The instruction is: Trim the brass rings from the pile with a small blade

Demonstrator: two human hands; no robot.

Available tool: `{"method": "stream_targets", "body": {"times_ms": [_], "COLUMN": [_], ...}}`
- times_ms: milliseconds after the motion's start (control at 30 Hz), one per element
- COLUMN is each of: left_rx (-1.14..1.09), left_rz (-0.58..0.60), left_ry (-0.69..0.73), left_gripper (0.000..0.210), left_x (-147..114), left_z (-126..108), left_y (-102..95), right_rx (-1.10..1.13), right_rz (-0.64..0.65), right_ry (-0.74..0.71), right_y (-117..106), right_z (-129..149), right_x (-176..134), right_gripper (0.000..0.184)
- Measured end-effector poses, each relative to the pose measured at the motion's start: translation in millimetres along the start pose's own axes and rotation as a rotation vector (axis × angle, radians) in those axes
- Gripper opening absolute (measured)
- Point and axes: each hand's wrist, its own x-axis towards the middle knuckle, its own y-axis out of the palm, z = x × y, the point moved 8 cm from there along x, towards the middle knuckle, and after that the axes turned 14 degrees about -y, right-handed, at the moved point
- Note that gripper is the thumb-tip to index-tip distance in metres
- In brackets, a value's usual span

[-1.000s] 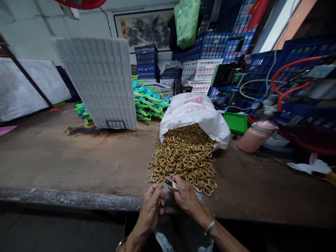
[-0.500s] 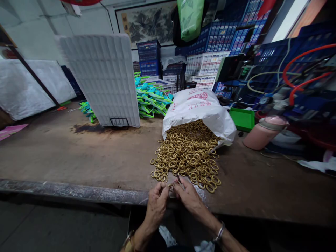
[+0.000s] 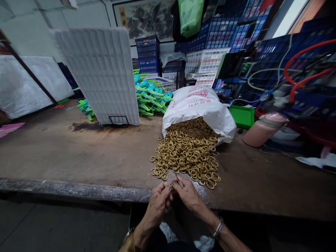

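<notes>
At the table's front edge, my left hand (image 3: 158, 201) is closed, its thumb and fingertips pinching a gold-brown ring (image 3: 171, 187) that the fingers mostly cover. My right hand (image 3: 189, 196) meets it from the right, fingertips near the ring. A thin, pointed, dark tool (image 3: 179, 181), perhaps a small blade, sticks up out of the right fingers; its exact kind I cannot tell. Just beyond both hands lies a heap of similar rings (image 3: 183, 154), spilling from the mouth of a white woven sack (image 3: 196, 105) with red print.
A white ribbed panel (image 3: 99, 73) stands upright in a black wire stand at left. Behind it are green and blue plastic pieces (image 3: 152, 96). To the right are a green tray (image 3: 242, 117) and a pink bottle (image 3: 265, 130). Blue crates (image 3: 215, 33) are stacked behind.
The ring between my fingertips shows less than before. My hands have drawn slightly closer together, and the pointed tool is tilted further left. The view has shifted a little.
</notes>
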Motion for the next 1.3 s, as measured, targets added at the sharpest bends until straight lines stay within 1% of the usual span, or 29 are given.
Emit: {"method": "stream_targets", "body": {"times_ms": [133, 200, 267, 367, 467, 600, 700, 833, 933, 1033, 1167, 1233, 1300], "left_rx": [-0.046, -0.051, -0.055, -0.06, -0.06, -0.056, -0.028, 0.015, 0.05, 0.057, -0.036, -0.135, -0.228], "left_rz": [0.011, 0.005, -0.003, -0.009, -0.018, -0.028, -0.035, -0.047, -0.06, -0.052, 0.061, 0.11, 0.121], "left_ry": [-0.016, -0.017, -0.004, 0.044, 0.066, 0.061, 0.083, 0.137, 0.198, 0.214, 0.153, 0.087, 0.041], "left_gripper": [0.041, 0.04, 0.039, 0.037, 0.037, 0.04, 0.039, 0.04, 0.039, 0.038, 0.035, 0.034, 0.033], "left_x": [-2.1, -2.8, -2.8, -2.4, -2.2, -3.1, -4.4, -4.1, -6.7, -15.0, -25.3, -23.4, -17.7], "left_z": [0.6, 1.1, 1.1, -1.8, -4.7, -5.8, -7.2, -9.2, -12.5, -16.2, -18.5, -14.9, -10.0], "left_y": [1.8, 1.5, -0.2, -3.2, -5.2, -5.3, -5.2, -7.1, -7.9, -4.8, 6.1, 7.6, 4.2], "right_rx": [0.046, -0.026, -0.155, -0.311, -0.387, -0.456, -0.493, -0.495, -0.475, -0.553, -0.739, -0.755, -0.742], "right_rz": [0.022, 0.006, -0.004, 0.068, 0.159, 0.224, 0.231, 0.245, 0.281, 0.316, 0.262, 0.214, 0.161], "right_ry": [0.024, -0.004, -0.046, -0.114, -0.166, -0.18, -0.191, -0.217, -0.232, -0.177, -0.063, -0.065, -0.097], "right_y": [1.5, -2.5, -6.9, -3.7, 4.5, 11.1, 12.0, 14.4, 16.5, 12.2, -4.1, -7.5, -7.3], "right_z": [1.3, 3.6, 6.2, 9.9, 13.1, 13.8, 14.0, 15.1, 13.3, 1.9, -12.5, -10.7, -5.0], "right_x": [0.7, 1.5, 1.0, -2.9, -7.8, -10.5, -10.0, -9.8, -10.1, -7.8, 1.6, 8.5, 16.8], "right_gripper": [0.03, 0.031, 0.03, 0.022, 0.014, 0.019, 0.022, 0.022, 0.022, 0.021, 0.023, 0.023, 0.023]}}
